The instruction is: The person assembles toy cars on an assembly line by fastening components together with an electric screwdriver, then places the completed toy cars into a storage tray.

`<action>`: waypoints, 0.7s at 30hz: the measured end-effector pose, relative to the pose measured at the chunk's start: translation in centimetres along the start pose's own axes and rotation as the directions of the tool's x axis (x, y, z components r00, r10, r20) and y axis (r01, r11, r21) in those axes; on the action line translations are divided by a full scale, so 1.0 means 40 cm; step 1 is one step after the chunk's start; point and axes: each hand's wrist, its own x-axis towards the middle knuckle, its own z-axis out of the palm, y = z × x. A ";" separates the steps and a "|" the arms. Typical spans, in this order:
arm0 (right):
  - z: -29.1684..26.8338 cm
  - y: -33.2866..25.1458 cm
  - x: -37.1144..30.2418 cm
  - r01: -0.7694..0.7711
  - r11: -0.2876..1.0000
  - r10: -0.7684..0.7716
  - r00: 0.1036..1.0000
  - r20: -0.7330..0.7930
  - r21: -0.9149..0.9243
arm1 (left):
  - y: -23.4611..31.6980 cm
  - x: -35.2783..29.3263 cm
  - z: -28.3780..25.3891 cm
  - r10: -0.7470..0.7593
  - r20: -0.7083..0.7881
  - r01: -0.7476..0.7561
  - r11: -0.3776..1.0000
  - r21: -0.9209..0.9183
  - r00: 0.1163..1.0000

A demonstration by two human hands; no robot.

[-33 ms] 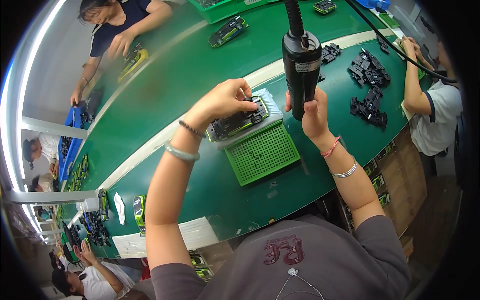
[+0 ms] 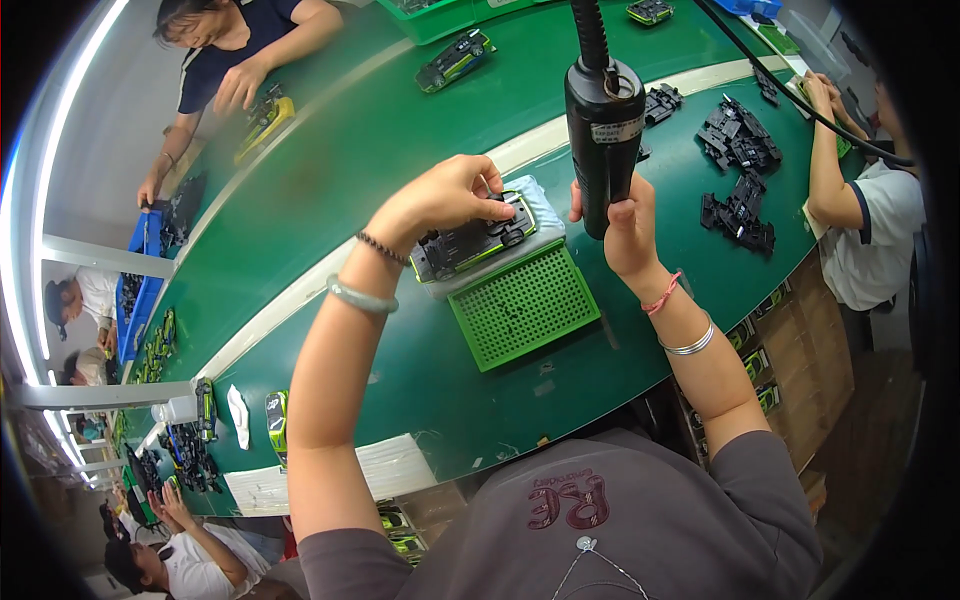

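An upturned toy car (image 2: 462, 248) with a black underside and yellow-green edges lies on a pale blue cloth pad (image 2: 549, 222). Over its far right part, my left hand (image 2: 452, 192) is closed, thumb and bent fingers at the chassis; anything small between the fingertips is hidden. My right hand (image 2: 630, 235) is wrapped round the lower part of a black electric screwdriver (image 2: 603, 125), held upright to the right of the car. Its coiled cord runs up out of view, and its tip cannot be made out. Just nearer than the car sits a green perforated basket (image 2: 525, 308).
Black chassis parts (image 2: 738, 135) lie in piles at the right. Across a pale strip stands another toy car (image 2: 455, 62). Co-workers sit at the far left and right, one beside a blue bin (image 2: 142, 275). A white foam sheet (image 2: 385, 465) lies along the near edge.
My left forearm has shifted very slightly to the left, and the toy car with it. My right hand and the screwdriver look the same.
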 end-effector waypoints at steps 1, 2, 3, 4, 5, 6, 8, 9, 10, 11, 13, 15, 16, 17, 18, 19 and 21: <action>0.001 0.000 0.001 -0.009 1.000 0.009 1.000 -0.001 -0.003 | 0.006 0.012 -0.012 -0.014 0.075 0.013 1.000 0.004 0.997; 0.002 -0.002 0.003 -0.009 1.000 0.009 1.000 -0.003 -0.001 | 0.012 0.022 -0.022 -0.079 0.122 0.072 0.996 0.055 0.989; 0.004 -0.004 0.004 -0.007 1.000 0.007 1.000 -0.003 0.002 | 0.017 0.035 -0.033 -0.094 0.147 0.079 0.991 0.109 0.985; 0.007 -0.005 0.003 -0.013 1.000 0.013 1.000 0.002 0.000 | 0.021 0.044 -0.042 -0.111 0.170 0.084 0.983 0.161 0.979; 0.011 -0.006 0.001 -0.015 1.000 0.015 1.000 -0.005 0.003 | 0.025 0.050 -0.041 -0.171 0.166 0.129 0.963 0.235 0.971; 0.011 -0.007 0.002 -0.013 1.000 0.013 1.000 -0.011 0.004 | 0.029 0.053 -0.041 -0.170 0.163 0.130 0.965 0.229 0.972; 0.011 -0.002 0.005 -0.009 1.000 0.009 1.000 0.004 -0.006 | 0.033 0.048 -0.043 -0.208 0.156 0.156 0.944 0.292 0.966; 0.011 0.001 0.005 -0.003 1.000 0.003 1.000 0.014 -0.014 | 0.030 0.046 -0.040 -0.210 0.147 0.162 0.945 0.283 0.967; 0.010 0.004 0.004 -0.001 1.000 0.002 1.000 0.029 -0.013 | 0.027 0.041 -0.037 -0.175 0.120 0.137 0.951 0.278 0.977; 0.007 0.006 0.003 0.012 1.000 -0.011 1.000 0.021 -0.020 | 0.023 0.034 -0.032 -0.141 0.090 0.112 0.955 0.274 0.986; 0.000 0.000 0.000 0.041 0.999 -0.041 0.999 0.004 -0.019 | 0.008 0.013 -0.013 -0.115 0.025 0.109 0.981 0.161 0.993; 0.002 -0.019 0.001 0.078 0.997 -0.078 0.997 -0.011 0.010 | -0.009 -0.013 0.012 -0.080 -0.146 0.088 0.995 0.052 0.986; 0.011 -0.034 0.005 0.090 0.994 -0.089 0.996 -0.023 0.059 | -0.018 -0.030 0.034 -0.009 -0.282 0.038 0.995 0.095 0.959; 0.026 -0.051 0.006 0.070 0.987 -0.056 0.994 -0.099 0.143 | -0.026 -0.041 0.048 0.091 -0.387 -0.030 0.986 0.161 0.918; 0.042 -0.077 0.004 0.036 0.980 -0.028 0.999 -0.046 0.196 | -0.025 -0.051 0.063 0.192 -0.475 -0.090 0.969 0.229 0.859; 0.071 -0.106 0.002 0.003 0.972 0.005 1.000 -0.031 0.235 | -0.035 -0.058 0.071 0.188 -0.482 -0.086 0.970 0.225 0.856; 0.130 -0.127 -0.013 -0.031 0.962 0.036 0.999 -0.013 0.272 | -0.052 -0.069 0.084 0.420 -0.563 -0.232 0.897 0.377 0.712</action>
